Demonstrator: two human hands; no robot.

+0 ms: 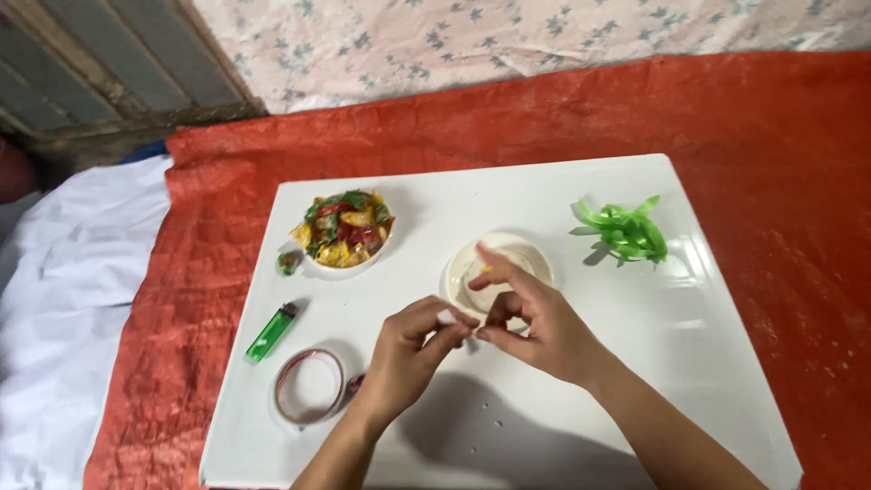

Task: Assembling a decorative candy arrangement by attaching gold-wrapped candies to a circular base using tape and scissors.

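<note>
Right now the left hand [413,349] and the right hand [526,318] meet above the middle of a white board [562,426]. Both pinch one tiny white piece [446,317] between their fingertips. It is too small to tell what it is. The other fingers of the right hand are spread out.

Just behind the hands sits a small white dish [464,263], partly hidden by the right hand. To the left stands a white bowl [346,229] full of shiny wrapped candies in red, yellow and green. One loose candy [288,262] lies just beside that bowl. Near the left wrist lie a roll of clear tape [309,386] and a green lighter [271,332]. Far to the right is a heap of green strips [626,230], well apart from the hands.

The board rests on a red cloth [780,181]. A white sheet [63,308] lies at the left, and a cloth with small flowers [508,36] is at the back. The hands are well inside the board's edges. Bare white board shows to the right of the arms and in front of them.
</note>
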